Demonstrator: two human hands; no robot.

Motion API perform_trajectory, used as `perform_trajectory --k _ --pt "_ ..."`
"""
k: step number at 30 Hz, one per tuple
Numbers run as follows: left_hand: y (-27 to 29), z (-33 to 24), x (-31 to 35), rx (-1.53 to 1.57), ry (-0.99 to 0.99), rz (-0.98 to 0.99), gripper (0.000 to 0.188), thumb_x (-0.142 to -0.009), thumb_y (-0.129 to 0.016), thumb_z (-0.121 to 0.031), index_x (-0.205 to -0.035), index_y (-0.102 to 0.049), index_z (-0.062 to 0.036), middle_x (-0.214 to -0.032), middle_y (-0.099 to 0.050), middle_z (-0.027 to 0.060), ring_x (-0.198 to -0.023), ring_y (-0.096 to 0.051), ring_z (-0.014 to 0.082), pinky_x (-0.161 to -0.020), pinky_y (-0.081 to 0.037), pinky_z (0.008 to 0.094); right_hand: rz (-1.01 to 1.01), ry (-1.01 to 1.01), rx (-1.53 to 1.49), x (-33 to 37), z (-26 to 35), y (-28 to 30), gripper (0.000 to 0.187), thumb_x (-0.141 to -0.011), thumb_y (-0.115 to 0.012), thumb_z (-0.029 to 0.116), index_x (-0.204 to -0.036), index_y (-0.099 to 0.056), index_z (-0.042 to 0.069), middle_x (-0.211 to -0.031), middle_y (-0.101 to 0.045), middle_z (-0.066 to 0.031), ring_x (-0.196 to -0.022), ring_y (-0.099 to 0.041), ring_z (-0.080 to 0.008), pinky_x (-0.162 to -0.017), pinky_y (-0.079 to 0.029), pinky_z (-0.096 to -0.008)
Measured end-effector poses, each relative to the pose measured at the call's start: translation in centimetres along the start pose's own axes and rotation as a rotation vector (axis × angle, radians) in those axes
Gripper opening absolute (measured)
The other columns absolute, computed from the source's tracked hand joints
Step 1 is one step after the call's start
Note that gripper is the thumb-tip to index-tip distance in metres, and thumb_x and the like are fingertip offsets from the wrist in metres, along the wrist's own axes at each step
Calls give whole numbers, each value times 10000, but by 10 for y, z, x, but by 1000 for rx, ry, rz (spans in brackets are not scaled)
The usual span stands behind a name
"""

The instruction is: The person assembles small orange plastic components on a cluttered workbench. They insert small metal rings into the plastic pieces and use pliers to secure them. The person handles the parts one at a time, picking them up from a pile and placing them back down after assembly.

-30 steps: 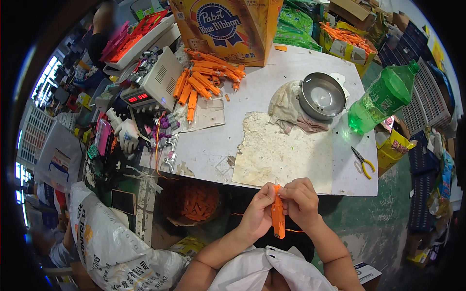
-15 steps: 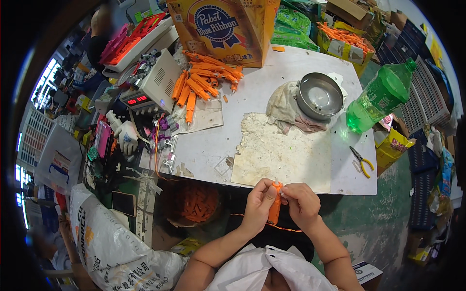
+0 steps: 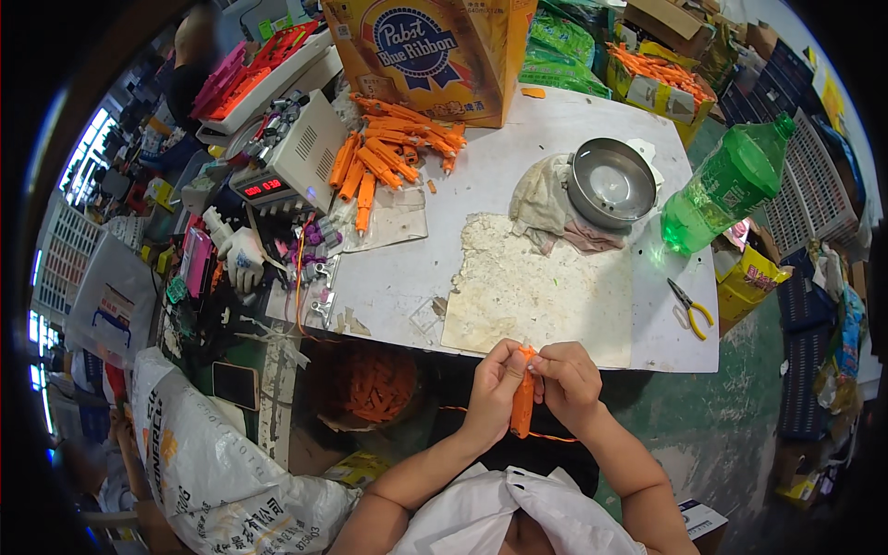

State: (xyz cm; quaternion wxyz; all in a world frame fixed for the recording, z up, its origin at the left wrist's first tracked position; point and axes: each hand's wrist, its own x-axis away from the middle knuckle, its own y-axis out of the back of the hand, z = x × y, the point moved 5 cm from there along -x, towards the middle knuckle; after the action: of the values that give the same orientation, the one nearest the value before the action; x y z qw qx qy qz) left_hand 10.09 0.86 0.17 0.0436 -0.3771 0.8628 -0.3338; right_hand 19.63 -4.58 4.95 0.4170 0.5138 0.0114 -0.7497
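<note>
A slim orange plastic housing [image 3: 523, 409] stands roughly upright just in front of the table's near edge. My left hand [image 3: 495, 390] is closed around its upper part, thumb against the side. At its top, the fingers of my right hand [image 3: 568, 377] are pinched together, and a small pale tip shows there. Whether the right fingers grip the housing itself or a small part on it is hidden. A thin orange wire [image 3: 553, 437] runs behind the housing's lower end. Similar orange housings [image 3: 384, 153] lie piled at the table's back left.
On the white table [image 3: 388, 291] are a worn pale sheet [image 3: 536, 287], a metal bowl [image 3: 611, 181] on a rag, a green bottle [image 3: 726, 185] and yellow-handled pliers [image 3: 689, 308]. A power supply [image 3: 291, 157] and a large carton [image 3: 421, 55] stand behind. More orange parts [image 3: 375, 384] sit below.
My right fingers have shifted slightly left over the housing's top, covering more of it. The housing's lower end hangs a little lower. My left hand keeps its hold.
</note>
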Motion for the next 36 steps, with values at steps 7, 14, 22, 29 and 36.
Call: perform_trajectory --k 7,14,22,29,36 --pt "1 -1 -1 7 -45 -24 233 -974 -460 -278 -960 -476 -46 -747 -566 48 -618 -558 113 -581 -473 238 -5 -7 -56 -2 -5 -4 293 -605 -678 -96 -858 -600 29 -800 -625 -74 -724 -614 -233 -618 -504 -305" --pt "-7 -29 -6 -440 -404 34 222 -960 -495 -228 -1007 -494 -11 -872 -529 48 -662 -535 79 -600 -468 216 92 -466 -345 2 -16 4 106 -773 -659 17 -861 -602 18 -777 -611 -69 -707 -580 -190 -664 -453 -238" --pt "-12 -29 -4 -540 -447 121 224 -936 -543 -222 -1005 -526 -10 -877 -501 55 -725 -529 99 -654 -440 208 561 -1137 -1132 21 -18 -1 259 -968 -483 215 -886 -607 2 -770 -562 2 -710 -504 -70 -655 -436 -220" --pt "-13 -27 2 -825 -537 142 200 -931 -548 -212 -920 -522 -15 -811 -479 73 -671 -505 127 -608 -422 242 554 -1216 -994 30 -19 1 217 -959 -490 174 -903 -598 -6 -741 -556 9 -683 -490 -67 -640 -436 -231" --pt "-10 -18 0 -728 -521 94 227 -935 -539 -229 -895 -495 -10 -784 -449 69 -641 -470 128 -581 -394 250 416 -465 -129 5 -8 7 45 -785 -586 1 -803 -548 -13 -700 -544 -95 -663 -533 -227 -591 -437 -319"
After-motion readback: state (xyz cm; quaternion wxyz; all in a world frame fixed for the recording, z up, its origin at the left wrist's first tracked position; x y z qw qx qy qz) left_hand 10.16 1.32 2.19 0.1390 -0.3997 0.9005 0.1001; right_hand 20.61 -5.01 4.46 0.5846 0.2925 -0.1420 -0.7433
